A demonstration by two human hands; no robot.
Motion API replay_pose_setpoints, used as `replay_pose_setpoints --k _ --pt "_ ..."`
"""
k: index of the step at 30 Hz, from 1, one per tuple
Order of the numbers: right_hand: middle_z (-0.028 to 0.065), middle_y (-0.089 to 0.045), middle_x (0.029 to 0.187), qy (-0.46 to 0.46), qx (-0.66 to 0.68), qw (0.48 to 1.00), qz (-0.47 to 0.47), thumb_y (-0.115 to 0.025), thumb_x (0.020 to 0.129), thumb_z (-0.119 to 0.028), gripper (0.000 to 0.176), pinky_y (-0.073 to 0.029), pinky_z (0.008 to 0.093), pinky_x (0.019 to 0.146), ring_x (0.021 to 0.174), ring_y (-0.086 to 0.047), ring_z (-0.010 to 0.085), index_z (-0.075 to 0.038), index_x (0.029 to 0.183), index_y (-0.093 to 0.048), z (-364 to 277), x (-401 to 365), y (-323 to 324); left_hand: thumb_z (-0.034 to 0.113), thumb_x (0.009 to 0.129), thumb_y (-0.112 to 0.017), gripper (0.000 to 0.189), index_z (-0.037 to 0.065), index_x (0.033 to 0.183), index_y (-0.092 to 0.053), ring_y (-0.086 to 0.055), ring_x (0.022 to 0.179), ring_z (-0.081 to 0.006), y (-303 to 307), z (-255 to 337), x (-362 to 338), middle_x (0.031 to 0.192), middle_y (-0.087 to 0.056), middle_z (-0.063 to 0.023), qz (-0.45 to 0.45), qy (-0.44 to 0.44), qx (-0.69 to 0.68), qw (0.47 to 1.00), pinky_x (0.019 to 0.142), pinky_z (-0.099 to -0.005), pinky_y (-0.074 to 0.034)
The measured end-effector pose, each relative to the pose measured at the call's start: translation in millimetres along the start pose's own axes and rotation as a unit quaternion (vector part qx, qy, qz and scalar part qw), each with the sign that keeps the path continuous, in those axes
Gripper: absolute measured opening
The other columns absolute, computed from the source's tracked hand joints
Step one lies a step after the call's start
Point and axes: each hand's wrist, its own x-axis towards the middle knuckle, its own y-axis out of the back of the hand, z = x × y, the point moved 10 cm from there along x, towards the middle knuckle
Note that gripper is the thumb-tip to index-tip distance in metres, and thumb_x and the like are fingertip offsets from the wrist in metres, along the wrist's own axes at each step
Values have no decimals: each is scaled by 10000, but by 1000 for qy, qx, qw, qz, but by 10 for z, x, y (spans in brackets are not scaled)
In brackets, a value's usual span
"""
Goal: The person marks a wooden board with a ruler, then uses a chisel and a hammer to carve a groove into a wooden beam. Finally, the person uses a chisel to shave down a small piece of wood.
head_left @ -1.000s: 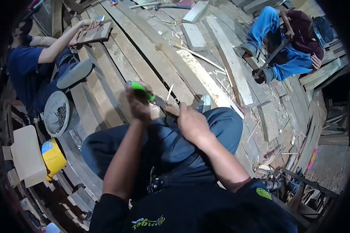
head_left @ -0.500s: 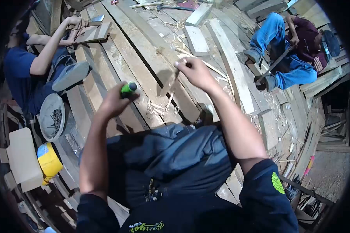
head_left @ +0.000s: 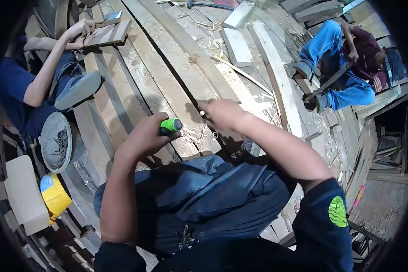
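Note:
My left hand (head_left: 146, 135) is wrapped around a tool with a bright green handle (head_left: 169, 125) and a dark end cap. The tool's working end is hidden. To its right, my right hand (head_left: 225, 115) is closed in a pinch, with a small pale spot at the fingertips. What those fingers hold, if anything, I cannot make out. Both hands hover over long wooden planks (head_left: 174, 97). Curled wood shavings (head_left: 196, 134) lie between and below my hands, near my knees.
At left, a person (head_left: 20, 97) holds a board (head_left: 109, 36) and a tool. A bucket of nails (head_left: 61, 145) and a yellow container (head_left: 55, 197) stand nearby. On the right, another person (head_left: 349, 63) grips a long saw-like tool. Thick timber (head_left: 276, 75) lies ahead.
My right hand has come down toward the shavings, and the thin brown shape below its fingers no longer shows. My left hand has moved right and slightly down with the green-handled tool.

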Motion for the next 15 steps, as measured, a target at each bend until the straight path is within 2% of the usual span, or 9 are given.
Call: replay_pose_setpoints --k 1,3,5,7,8,10,12,13,15 --pt "186 -714 1019 1 0 1000 0 -619 964 -342 369 -560 465 839 970 -707 373 -50 1189 -593 -45 71 -109 262 865 -817 334 25 1034 -652 -639 792 -243 17 -5 -9 869 -684 -141 10 -2 4 1000 749 -390 -506" --pt "178 -715 1078 -60 -57 992 -99 -611 963 -493 584 -565 442 881 1010 -712 351 -59 1336 -499 -106 87 -469 256 864 -816 331 23 1035 -653 -651 798 -252 2 -25 -18 876 -692 -148 3 1 6 1000 753 -395 -509" --pt "185 -707 1130 -65 -61 985 -145 -599 935 -619 802 -566 432 894 1047 -713 331 -52 1444 -350 -155 97 -887 250 864 -815 329 20 1036 -654 -664 803 -260 -11 -21 -16 883 -699 -154 -2 3 7 1000 757 -401 -513" --pt "225 -698 1123 -40 -22 995 -93 -634 911 -616 886 -583 429 835 1022 -721 346 4 1429 -270 -163 111 -1147 234 863 -813 326 15 1045 -655 -693 837 -282 -53 -8 -36 909 -713 -166 -32 14 12 999 763 -405 -521" --pt "226 -698 1121 -50 -20 993 -106 -626 940 -537 796 -585 428 818 1003 -725 350 -7 1428 -287 -177 93 -1090 286 859 -800 391 -9 1058 -639 -720 812 -384 -44 40 -47 910 -712 -228 -25 -15 -10 1000 704 -451 -567" --pt "228 -698 1119 -63 -19 991 -120 -618 969 -459 709 -588 426 801 984 -730 354 -19 1428 -304 -163 108 -1094 282 856 -800 381 -7 1047 -642 -717 827 -389 -45 57 -52 907 -710 -229 -37 3 -17 999 718 -455 -561" --pt "203 -709 1120 -61 -65 992 -90 -589 978 -236 496 -590 441 781 954 -734 354 -42 1394 -402 -143 205 -1160 277 854 -800 370 -6 1036 -644 -714 842 -393 -78 59 -53 904 -708 -230 -50 21 -23 998 733 -460 -555" --pt "203 -709 1120 -62 -65 992 -90 -589 978 -236 496 -590 441 781 954 -734 354 -42 1394 -402 -76 216 -1200 268 850 -798 353 -2 1020 -647 -706 861 -402 -93 69 -57 904 -706 -232 -55 15 -13 998 751 -465 -547" --pt "173 -727 1057 -22 -20 998 -52 -565 937 -95 410 -590 454 774 942 -732 357 -70 1341 -498 -81 245 -927 259 846 -796 336 2 1004 -650 -699 880 -410 -89 88 -75 905 -704 -234 -57 10 -1 998 770 -469 -538"
